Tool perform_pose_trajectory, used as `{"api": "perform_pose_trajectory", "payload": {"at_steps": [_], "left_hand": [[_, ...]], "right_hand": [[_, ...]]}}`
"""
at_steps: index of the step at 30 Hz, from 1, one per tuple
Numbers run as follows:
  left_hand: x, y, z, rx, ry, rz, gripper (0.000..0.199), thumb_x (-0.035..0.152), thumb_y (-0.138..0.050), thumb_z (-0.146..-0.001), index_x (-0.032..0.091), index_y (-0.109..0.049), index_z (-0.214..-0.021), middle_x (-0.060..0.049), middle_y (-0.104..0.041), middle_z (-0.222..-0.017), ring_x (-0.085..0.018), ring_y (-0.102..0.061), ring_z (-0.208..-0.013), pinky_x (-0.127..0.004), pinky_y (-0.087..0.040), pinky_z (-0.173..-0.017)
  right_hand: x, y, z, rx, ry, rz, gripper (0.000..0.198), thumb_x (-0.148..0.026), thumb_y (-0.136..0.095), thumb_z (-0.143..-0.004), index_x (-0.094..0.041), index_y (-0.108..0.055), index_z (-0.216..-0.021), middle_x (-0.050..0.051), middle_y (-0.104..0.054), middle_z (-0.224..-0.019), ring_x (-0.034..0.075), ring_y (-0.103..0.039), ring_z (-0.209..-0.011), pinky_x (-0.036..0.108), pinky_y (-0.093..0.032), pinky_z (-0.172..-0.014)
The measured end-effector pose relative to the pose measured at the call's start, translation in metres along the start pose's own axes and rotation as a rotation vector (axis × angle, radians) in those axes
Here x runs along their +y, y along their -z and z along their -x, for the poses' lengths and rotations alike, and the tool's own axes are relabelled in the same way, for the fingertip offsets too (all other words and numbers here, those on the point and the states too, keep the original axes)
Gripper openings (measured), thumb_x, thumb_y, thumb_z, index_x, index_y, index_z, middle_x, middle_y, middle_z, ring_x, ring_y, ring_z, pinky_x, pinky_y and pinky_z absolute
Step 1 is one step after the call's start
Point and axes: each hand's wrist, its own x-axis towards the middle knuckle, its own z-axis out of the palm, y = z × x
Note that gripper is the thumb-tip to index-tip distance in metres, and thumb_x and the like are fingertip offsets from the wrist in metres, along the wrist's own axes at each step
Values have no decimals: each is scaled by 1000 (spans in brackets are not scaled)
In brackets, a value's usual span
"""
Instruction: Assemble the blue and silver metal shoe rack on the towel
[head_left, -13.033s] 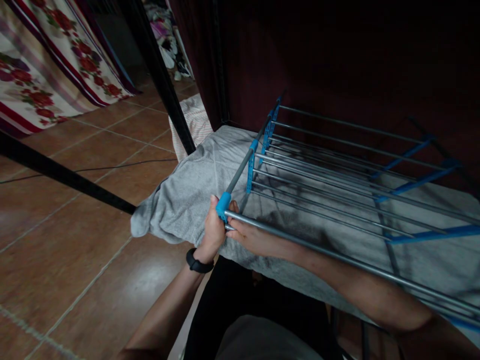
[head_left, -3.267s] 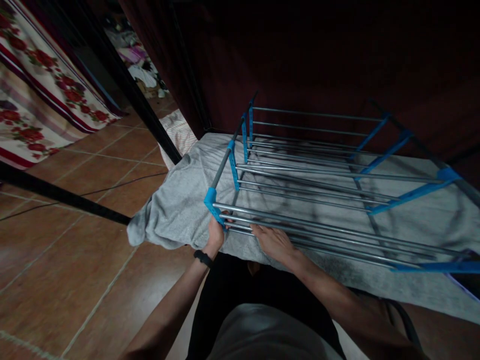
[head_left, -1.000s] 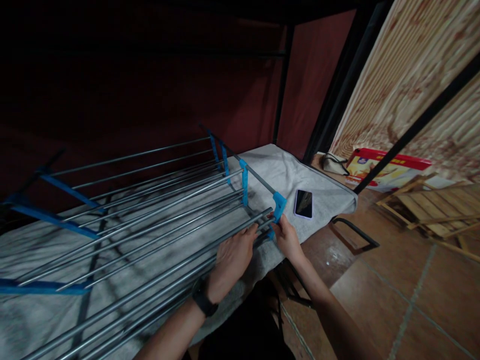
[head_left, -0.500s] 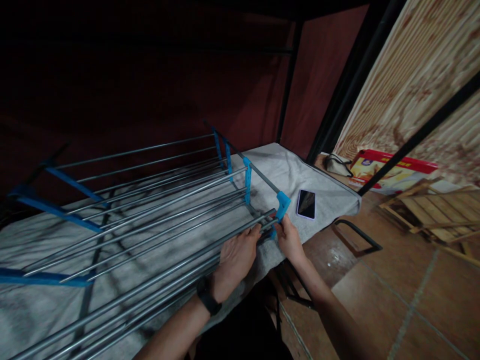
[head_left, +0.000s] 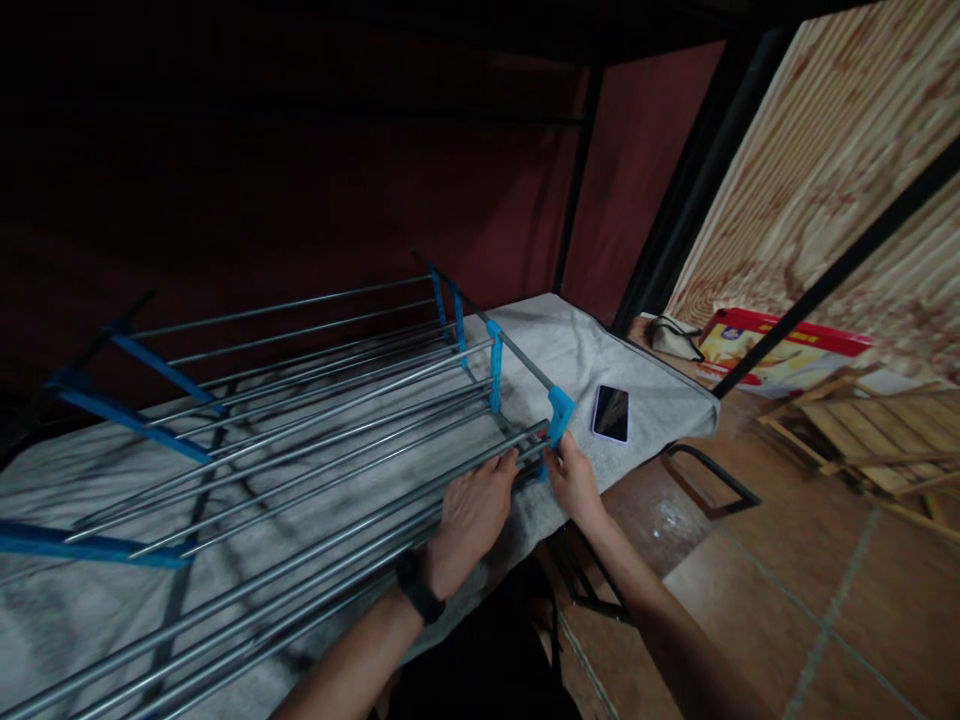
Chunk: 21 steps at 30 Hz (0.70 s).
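Note:
A rack of metal rods with blue plastic end pieces lies across a bed or bench covered with grey cloth. My left hand, with a dark band at its wrist, is closed over the front rods close to their right end. Right beside it, my right hand grips the blue plastic bracket at the rack's near right corner. The fingertips of both hands are partly hidden by the rods and the bracket. From this bracket a grey side bar runs back to the other blue pieces.
A phone lies on the grey cloth right of the rack. Beyond the cloth's edge are a red and yellow box, a folded wooden piece and a tiled floor. Black metal posts frame the bed.
The view has shifted very slightly. Both hands keep the same places on the rods and bracket, and the rack shows hardly any movement.

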Motion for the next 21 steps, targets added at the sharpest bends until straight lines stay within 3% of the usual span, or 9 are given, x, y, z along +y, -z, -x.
{"api": "perform_pose_trajectory", "payload": {"at_steps": [3, 6, 8, 10, 12, 14, 17, 21], "left_hand": [[3, -8, 14, 95, -39, -108, 44, 24, -37, -100, 15, -43, -142, -14, -58, -136, -24, -59, -121, -37, -49, -98], [4, -11, 35, 168, -148, -189, 52, 11, -38, -95, 13, -37, -147, -14, -44, -151, -24, -44, -137, -39, -39, -112], [5, -4, 43, 189, -250, -201, 54, 7, -37, -93, 17, -39, -146, -11, -44, -152, -23, -41, -140, -39, -34, -115], [6, 8, 39, 235, -243, -192, 51, 10, -37, -95, 20, -42, -145, -9, -47, -150, -24, -39, -141, -44, -30, -117], [7, 22, 24, 279, -98, -165, 48, 17, -38, -97, 18, -42, -144, -13, -50, -146, -28, -42, -137, -49, -31, -116], [5, 34, 4, 225, 5, -105, 45, 22, -39, -98, 14, -42, -143, -16, -58, -135, -27, -54, -124, -44, -41, -106], [2, 46, -21, 40, 20, 25, 33, 26, -38, -100, 19, -56, -127, -10, -68, -114, -20, -66, -100, -31, -51, -85], [2, 54, -26, 10, 24, 44, 32, 29, -34, -101, 23, -58, -122, -8, -68, -116, -18, -67, -95, -28, -51, -81]], "right_hand": [[-2, 0, 1, 11, -3, -47, 40, -21, -48, -86, -23, -55, -125, 7, -68, -116, 24, -64, -108, 43, -50, -96], [-6, 3, 0, 66, 21, -117, 57, -18, -50, -83, -24, -45, -139, 8, -59, -135, 23, -55, -125, 44, -42, -108], [-11, 7, -4, 91, 48, -169, 65, -19, -53, -83, -25, -37, -146, 8, -50, -145, 23, -49, -132, 44, -37, -112], [-16, 12, -10, 80, 73, -192, 65, -22, -54, -85, -25, -36, -147, 9, -48, -147, 23, -49, -133, 45, -36, -113], [-21, 15, -16, 63, 88, -188, 61, -25, -56, -86, -25, -40, -145, 9, -51, -145, 24, -49, -133, 47, -36, -113], [-25, 18, -22, 67, 91, -185, 57, -27, -56, -87, -26, -43, -143, 9, -53, -142, 25, -49, -132, 48, -36, -113], [-29, 18, -28, 71, 99, -175, 54, -27, -53, -89, -27, -44, -142, 9, -54, -142, 25, -50, -132, 48, -38, -111], [-29, 19, -31, 43, 110, -140, 51, -27, -50, -91, -27, -43, -141, 9, -54, -141, 24, -50, -132, 47, -41, -109]]}}
